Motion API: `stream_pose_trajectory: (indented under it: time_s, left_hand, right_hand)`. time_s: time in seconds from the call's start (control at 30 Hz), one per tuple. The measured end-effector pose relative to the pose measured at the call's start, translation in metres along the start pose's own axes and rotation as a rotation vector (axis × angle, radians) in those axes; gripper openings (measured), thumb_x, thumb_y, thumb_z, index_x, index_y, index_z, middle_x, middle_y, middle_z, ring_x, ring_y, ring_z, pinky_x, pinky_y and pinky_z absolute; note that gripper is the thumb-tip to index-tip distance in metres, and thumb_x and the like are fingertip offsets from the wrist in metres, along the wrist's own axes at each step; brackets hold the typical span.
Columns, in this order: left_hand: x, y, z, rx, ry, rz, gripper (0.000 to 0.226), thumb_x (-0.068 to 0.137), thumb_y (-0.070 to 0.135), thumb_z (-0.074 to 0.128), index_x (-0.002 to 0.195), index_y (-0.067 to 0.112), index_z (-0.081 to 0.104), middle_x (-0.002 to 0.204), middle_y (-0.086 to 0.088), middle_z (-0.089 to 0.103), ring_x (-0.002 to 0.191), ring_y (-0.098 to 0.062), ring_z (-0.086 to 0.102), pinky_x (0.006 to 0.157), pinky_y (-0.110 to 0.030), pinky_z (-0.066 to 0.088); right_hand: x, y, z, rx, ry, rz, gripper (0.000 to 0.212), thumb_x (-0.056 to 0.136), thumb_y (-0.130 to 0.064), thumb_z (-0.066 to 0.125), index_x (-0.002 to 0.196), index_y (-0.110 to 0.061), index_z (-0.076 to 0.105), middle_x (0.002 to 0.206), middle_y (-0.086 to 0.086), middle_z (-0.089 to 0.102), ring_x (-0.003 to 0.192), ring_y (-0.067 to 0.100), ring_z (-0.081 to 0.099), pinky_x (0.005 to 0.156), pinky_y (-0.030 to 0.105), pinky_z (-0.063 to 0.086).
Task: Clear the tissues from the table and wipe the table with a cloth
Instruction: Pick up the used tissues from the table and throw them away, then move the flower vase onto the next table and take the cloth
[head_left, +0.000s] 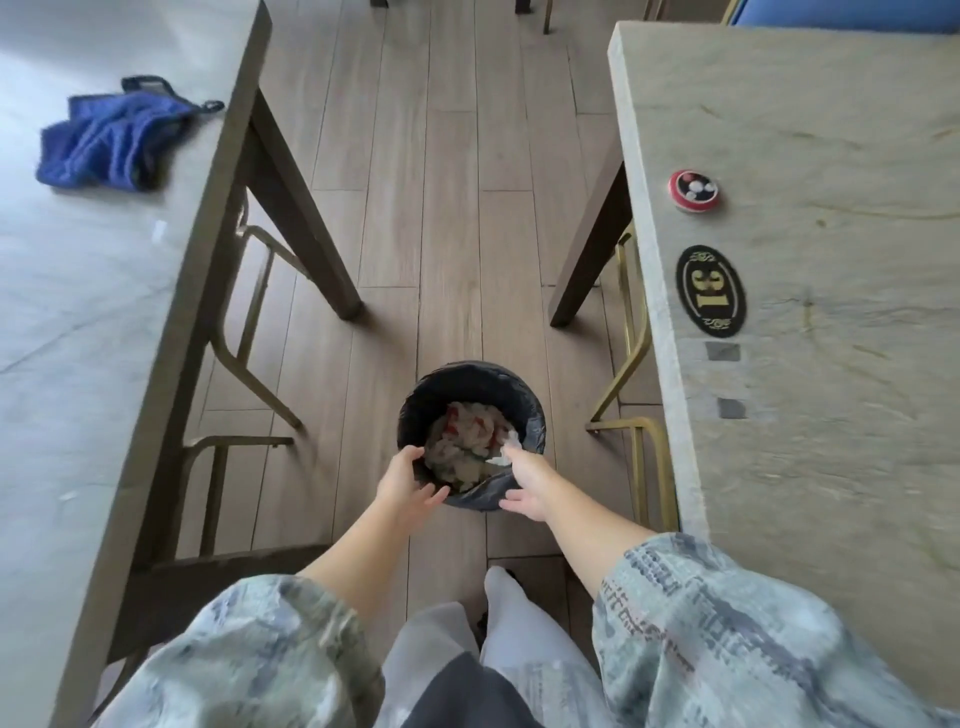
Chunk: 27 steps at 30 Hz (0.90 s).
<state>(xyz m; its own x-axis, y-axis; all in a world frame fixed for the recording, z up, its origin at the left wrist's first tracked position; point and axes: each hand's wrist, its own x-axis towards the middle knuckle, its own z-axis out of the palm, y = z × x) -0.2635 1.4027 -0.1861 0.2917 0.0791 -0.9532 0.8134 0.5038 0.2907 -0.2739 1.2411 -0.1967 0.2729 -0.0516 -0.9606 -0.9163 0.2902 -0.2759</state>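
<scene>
The left hand (408, 480) curls over the bin (470, 434) rim to steady it while the right hand (527, 486), fingers loosely spread, releases a tissue (506, 447) at its fingertips; the cloth (111, 137) waits on the table (98, 332), well apart.

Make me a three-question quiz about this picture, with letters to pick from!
1. Where is the bin?
A. on a table
B. on the floor between the tables
C. on a chair

2. What colour is the cloth?
A. blue
B. red
C. yellow

3. What is the left hand doing?
A. wiping with the cloth
B. holding the bin's rim
C. lying flat on a table

Answers: 1 B, it stands on the wooden floor between the two tables. 2 A, it is blue, lying on the left table. 3 B, its fingers curl over the near rim.
</scene>
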Motion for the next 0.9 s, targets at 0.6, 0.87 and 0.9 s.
stream_pose_trajectory:
  time_s: [0.6, 0.87, 0.9]
  left_hand:
    - [-0.231, 0.071, 0.075, 1.283, -0.203, 1.058, 0.023, 0.087, 0.003, 0.059, 0.107, 0.011, 0.065, 0.100, -0.003, 0.066, 0.087, -0.013, 0.062, 0.067, -0.013, 0.047]
    - [-0.299, 0.032, 0.178, 1.367, -0.402, 1.339, 0.022, 0.084, 0.003, 0.057, 0.100, 0.010, 0.071, 0.096, -0.006, 0.072, 0.086, -0.018, 0.067, 0.080, -0.026, 0.054]
    - [-0.305, 0.019, 0.191, 1.384, -0.417, 1.362, 0.021, 0.084, 0.004, 0.057, 0.099, 0.009, 0.071, 0.095, -0.006, 0.072, 0.086, -0.020, 0.067, 0.080, -0.024, 0.052]
  right_hand:
    - [-0.252, -0.079, -0.038, -0.956, 0.320, -1.031, 0.023, 0.091, -0.024, 0.055, 0.095, -0.011, 0.073, 0.094, 0.006, 0.073, 0.087, 0.022, 0.064, 0.077, 0.033, 0.053]
    - [-0.302, -0.091, -0.152, -0.759, 0.588, -1.046, 0.037, 0.091, -0.024, 0.056, 0.061, -0.003, 0.054, 0.056, 0.011, 0.049, 0.056, 0.023, 0.049, 0.052, 0.031, 0.029]
    - [-0.304, -0.088, -0.170, -0.731, 0.615, -1.022, 0.034, 0.091, -0.023, 0.056, 0.063, -0.003, 0.058, 0.059, 0.011, 0.054, 0.060, 0.023, 0.054, 0.054, 0.030, 0.032]
